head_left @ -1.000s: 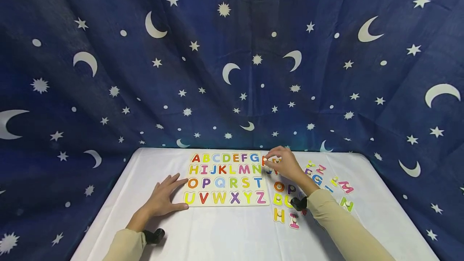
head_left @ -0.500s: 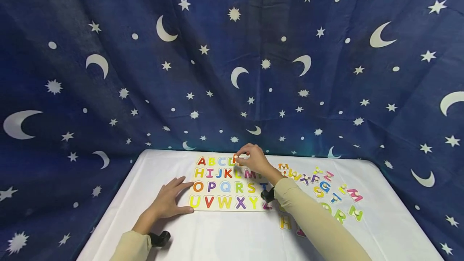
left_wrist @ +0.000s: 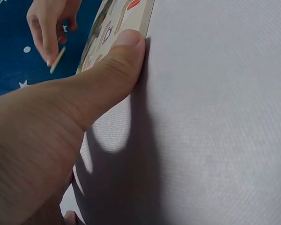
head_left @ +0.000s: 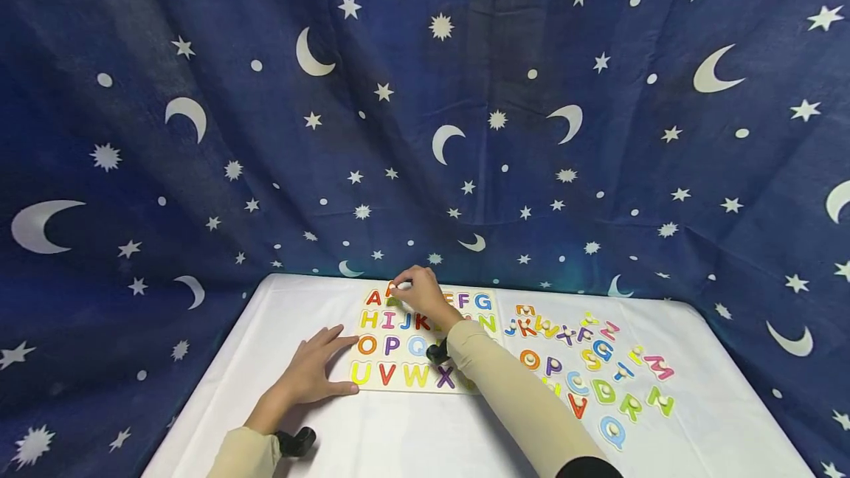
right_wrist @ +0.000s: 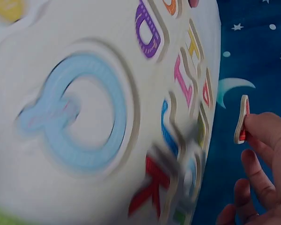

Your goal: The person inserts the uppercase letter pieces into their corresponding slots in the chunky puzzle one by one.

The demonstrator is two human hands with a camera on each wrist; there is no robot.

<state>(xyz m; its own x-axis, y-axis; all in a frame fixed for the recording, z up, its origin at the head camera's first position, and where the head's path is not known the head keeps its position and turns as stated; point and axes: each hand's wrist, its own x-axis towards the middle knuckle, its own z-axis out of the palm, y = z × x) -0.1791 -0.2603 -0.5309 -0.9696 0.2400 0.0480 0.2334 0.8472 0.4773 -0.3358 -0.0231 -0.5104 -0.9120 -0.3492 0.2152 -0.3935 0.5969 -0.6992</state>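
Observation:
A cream alphabet board point(head_left: 405, 358) with rows of coloured letter recesses lies on the table. My right hand point(head_left: 423, 296) pinches a small red letter piece point(head_left: 390, 289) above the top row, near the A and B places. In the right wrist view this letter piece point(right_wrist: 241, 123) is tilted nearly edge-on, apart from the board, so its letter is hard to read. My left hand point(head_left: 308, 369) rests at the board's left side with its fingers spread. Its thumb point(left_wrist: 117, 63) touches the lower left corner in the left wrist view.
Loose knobbed letter pieces lie scattered right of the board, among them a blue Q point(head_left: 612, 432), a green R point(head_left: 631, 408) and a pink M point(head_left: 659, 367). My right forearm point(head_left: 511, 397) covers part of the board and some pieces. A starry blue curtain point(head_left: 372, 131) hangs behind the table.
My right hand has carried the red letter piece leftward from the loose pieces, across the board's top row, to its left end. The left hand stays at the board's edge. The head view has shifted slightly.

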